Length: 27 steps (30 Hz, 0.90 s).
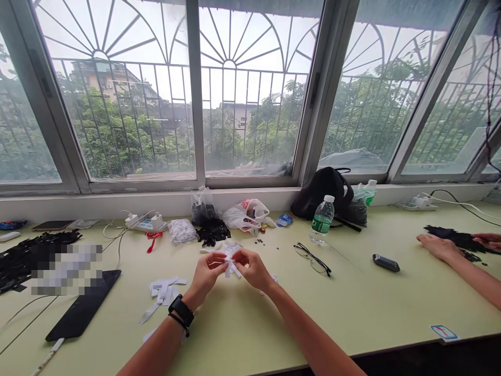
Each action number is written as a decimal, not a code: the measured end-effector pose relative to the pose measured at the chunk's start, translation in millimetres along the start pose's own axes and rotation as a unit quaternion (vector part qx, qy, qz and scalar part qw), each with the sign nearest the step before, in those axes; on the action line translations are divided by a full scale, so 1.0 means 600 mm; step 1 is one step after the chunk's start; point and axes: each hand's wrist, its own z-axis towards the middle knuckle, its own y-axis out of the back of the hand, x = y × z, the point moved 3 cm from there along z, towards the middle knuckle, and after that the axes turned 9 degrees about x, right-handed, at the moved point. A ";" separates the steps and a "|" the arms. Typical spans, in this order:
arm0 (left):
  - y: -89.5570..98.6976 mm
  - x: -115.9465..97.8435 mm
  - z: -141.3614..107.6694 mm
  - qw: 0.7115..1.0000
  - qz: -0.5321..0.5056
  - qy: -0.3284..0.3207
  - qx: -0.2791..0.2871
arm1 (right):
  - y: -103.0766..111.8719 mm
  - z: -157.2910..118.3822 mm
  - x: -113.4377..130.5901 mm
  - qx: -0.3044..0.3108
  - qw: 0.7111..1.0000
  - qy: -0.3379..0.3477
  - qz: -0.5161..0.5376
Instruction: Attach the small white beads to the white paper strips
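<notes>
My left hand (209, 270), with a black watch (181, 311) on its wrist, is closed in a pinch on a small white strip (227, 269) above the table. Close beside it on the right, my right hand (250, 267) is also pinched, at the strip's upper right; what lies between its fingertips is too small to make out. More white strips (233, 246) lie just behind the fingers. Another loose pile of white strips (164, 291) rests to the left of my left forearm.
Behind my hands are black strips (213, 231), plastic bags (247, 215) and a power strip (147, 224). Glasses (313, 258), a bottle (323, 219) and a black case (386, 262) stand or lie rightward. A tablet (84, 308) lies left. Another person's hands (440, 247) work at far right.
</notes>
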 end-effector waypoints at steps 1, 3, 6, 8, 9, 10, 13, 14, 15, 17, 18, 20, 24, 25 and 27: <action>0.000 0.000 0.000 1.000 0.000 -0.001 0.000 | 0.000 0.000 -0.001 0.002 1.000 -0.003 0.003; 0.000 0.000 0.000 1.000 0.000 -0.003 0.001 | 0.001 0.002 -0.004 0.004 1.000 -0.008 0.011; 0.000 0.001 -0.001 1.000 0.001 0.000 0.002 | 0.001 0.004 -0.009 0.007 0.999 -0.013 0.038; 0.000 0.001 -0.001 1.000 0.001 0.000 0.004 | 0.000 0.005 -0.013 0.012 0.998 -0.022 0.062; -0.001 0.000 -0.001 1.000 0.001 -0.001 0.006 | 0.000 0.005 -0.015 0.015 0.997 -0.028 0.076; -0.001 0.000 -0.001 1.000 0.002 -0.003 0.011 | -0.001 0.006 -0.016 0.018 0.995 -0.034 0.090; -0.004 -0.003 0.000 1.000 0.000 -0.011 0.026 | -0.004 0.006 -0.018 0.025 0.991 -0.046 0.126; -0.005 -0.003 0.000 0.999 -0.001 -0.015 0.030 | -0.004 0.006 -0.017 0.026 0.989 -0.048 0.134; -0.006 -0.004 0.000 0.999 -0.002 -0.017 0.031 | -0.004 0.006 -0.016 0.027 0.988 -0.050 0.140; -0.006 -0.004 0.001 0.999 -0.003 -0.023 0.028 | -0.004 0.006 -0.012 0.029 0.986 -0.054 0.155; -0.006 -0.004 0.000 0.999 -0.002 -0.025 0.026 | -0.003 0.005 -0.010 0.031 0.984 -0.057 0.164; -0.006 -0.003 0.000 0.999 0.001 -0.030 0.024 | -0.004 0.005 -0.005 0.039 0.981 -0.061 0.182; -0.007 -0.004 -0.001 0.999 0.006 -0.037 0.030 | -0.004 0.004 0.003 0.046 0.976 -0.058 0.203; -0.007 -0.004 -0.001 0.999 0.006 -0.038 0.031 | -0.004 0.003 0.005 0.048 0.975 -0.058 0.207; -0.008 -0.004 -0.001 0.999 0.005 -0.037 0.035 | -0.005 0.003 0.008 0.053 0.974 -0.062 0.213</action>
